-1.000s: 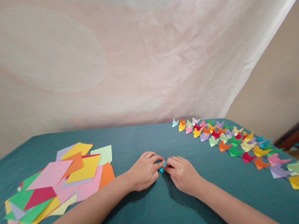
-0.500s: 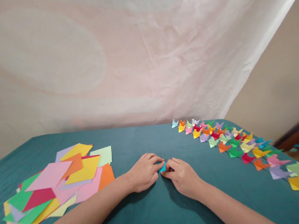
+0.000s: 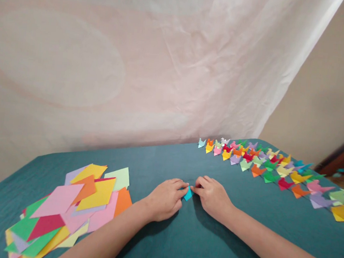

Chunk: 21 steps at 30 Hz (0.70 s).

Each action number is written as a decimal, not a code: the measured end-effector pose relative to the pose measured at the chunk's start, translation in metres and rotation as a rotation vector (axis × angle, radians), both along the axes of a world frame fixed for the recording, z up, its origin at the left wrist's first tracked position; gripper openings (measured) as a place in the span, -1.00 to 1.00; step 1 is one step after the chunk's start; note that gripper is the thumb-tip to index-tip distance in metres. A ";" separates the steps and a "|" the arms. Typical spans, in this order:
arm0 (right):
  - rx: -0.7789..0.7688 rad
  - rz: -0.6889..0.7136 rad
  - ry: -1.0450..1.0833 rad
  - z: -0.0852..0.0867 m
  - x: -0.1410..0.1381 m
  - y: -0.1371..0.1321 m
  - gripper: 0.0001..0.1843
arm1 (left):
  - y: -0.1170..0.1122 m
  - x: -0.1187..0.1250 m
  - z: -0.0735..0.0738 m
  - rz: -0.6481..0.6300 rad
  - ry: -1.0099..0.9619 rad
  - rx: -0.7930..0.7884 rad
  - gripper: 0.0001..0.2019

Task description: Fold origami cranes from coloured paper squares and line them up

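Observation:
A small folded piece of blue paper (image 3: 188, 194) sits between my two hands at the middle of the table. My left hand (image 3: 167, 199) grips its left side, thumb and fingers closed on the edge. From the other side, my right hand (image 3: 212, 197) pinches the paper's upper right corner between thumb and bent fingers. The lower tip of the paper shows below my fingertips; its upper part is partly covered by them.
Loose coloured paper sheets (image 3: 96, 194) lie in an overlapping pile on the left. Several rows of small folded paper birds (image 3: 270, 176) stand on the right of the teal-covered table (image 3: 145, 159). A pale cloth (image 3: 165, 64) hangs behind.
My right hand has shifted slightly up and right, its fingers now drawn back to the corner, so more of the blue paper shows. My left hand has stayed nearly in place.

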State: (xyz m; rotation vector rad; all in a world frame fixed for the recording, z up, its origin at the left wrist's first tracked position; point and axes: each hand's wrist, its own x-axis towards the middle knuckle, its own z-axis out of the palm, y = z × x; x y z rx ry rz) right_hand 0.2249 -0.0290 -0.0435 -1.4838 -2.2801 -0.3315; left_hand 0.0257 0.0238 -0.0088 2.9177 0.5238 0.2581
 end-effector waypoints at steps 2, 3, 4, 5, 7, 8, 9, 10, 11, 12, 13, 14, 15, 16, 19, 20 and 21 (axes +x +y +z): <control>-0.006 0.000 -0.007 0.000 0.000 -0.001 -0.77 | 0.000 -0.002 -0.001 -0.012 0.012 -0.009 -0.57; -0.008 -0.001 -0.004 0.000 0.000 -0.001 -0.77 | 0.001 -0.002 -0.002 -0.016 0.016 -0.013 -0.55; -0.007 0.000 0.003 0.000 0.000 -0.002 -0.77 | 0.001 -0.003 -0.002 -0.017 0.017 -0.016 -0.55; -0.003 0.005 0.014 0.000 0.000 -0.002 -0.77 | 0.001 -0.003 -0.002 -0.016 0.015 -0.019 -0.54; 0.010 0.027 0.047 0.001 -0.001 -0.003 -0.76 | 0.001 -0.004 -0.002 -0.009 0.006 -0.017 -0.55; 0.016 0.042 0.065 0.001 -0.002 -0.004 -0.75 | 0.001 -0.004 -0.001 -0.005 -0.001 -0.014 -0.56; 0.017 0.059 0.083 0.001 -0.002 -0.004 -0.74 | 0.001 -0.003 0.000 0.001 -0.008 -0.012 -0.58; 0.014 0.076 0.099 0.001 -0.003 -0.005 -0.73 | 0.001 -0.003 0.001 0.009 -0.017 -0.012 -0.60; 0.005 0.092 0.114 0.002 -0.004 -0.005 -0.72 | 0.001 -0.003 0.003 0.018 -0.024 -0.015 -0.63; -0.007 0.107 0.124 0.002 -0.005 -0.006 -0.72 | 0.001 -0.003 0.004 0.029 -0.034 -0.020 -0.66; -0.020 0.118 0.132 0.003 -0.006 -0.006 -0.71 | 0.001 -0.003 0.005 0.041 -0.044 -0.028 -0.69; -0.033 0.123 0.137 0.003 -0.006 -0.007 -0.71 | 0.002 -0.003 0.005 0.052 -0.057 -0.037 -0.70; -0.044 0.125 0.140 0.004 -0.006 -0.007 -0.70 | 0.002 -0.003 0.005 0.064 -0.072 -0.047 -0.71; -0.051 0.124 0.141 0.004 -0.006 -0.008 -0.70 | 0.003 -0.003 0.004 0.076 -0.089 -0.061 -0.72; -0.056 0.123 0.143 0.005 -0.006 -0.008 -0.72 | 0.007 -0.004 0.000 0.117 -0.152 -0.125 -0.71; -0.051 0.123 0.146 0.005 -0.007 -0.008 -0.74 | 0.008 -0.005 -0.002 0.132 -0.173 -0.150 -0.71; -0.045 0.122 0.151 0.005 -0.007 -0.008 -0.76 | 0.010 -0.005 -0.004 0.146 -0.193 -0.173 -0.72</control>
